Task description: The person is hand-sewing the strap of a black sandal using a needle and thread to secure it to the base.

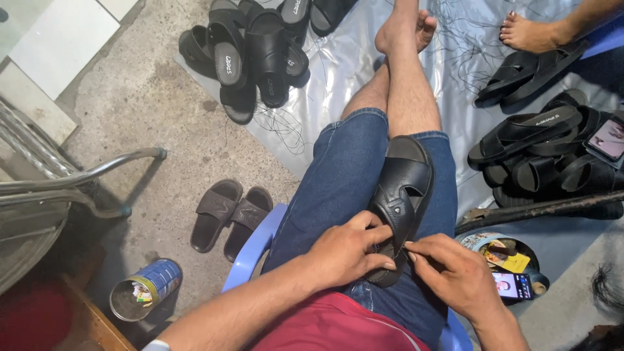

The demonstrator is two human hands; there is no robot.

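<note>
The sandal (402, 195) is laid sole-down along the right thigh, its heel end toward the waist, above the front edge of the blue chair (250, 250). It is best steadied firmly against the leg while fine work is done at the strap edge, so nothing slips. The left hand (344, 250) is clamped on the heel end, fingers curled together. The right hand (455, 273) is pinched shut at the sandal's side; whether a thread is held cannot be told.

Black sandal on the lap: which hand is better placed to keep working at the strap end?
Right, probably. The right hand already pinches at the strap end of the black sandal with its fingertips, while the left hand grips the sole edge, steadying it.
</note>
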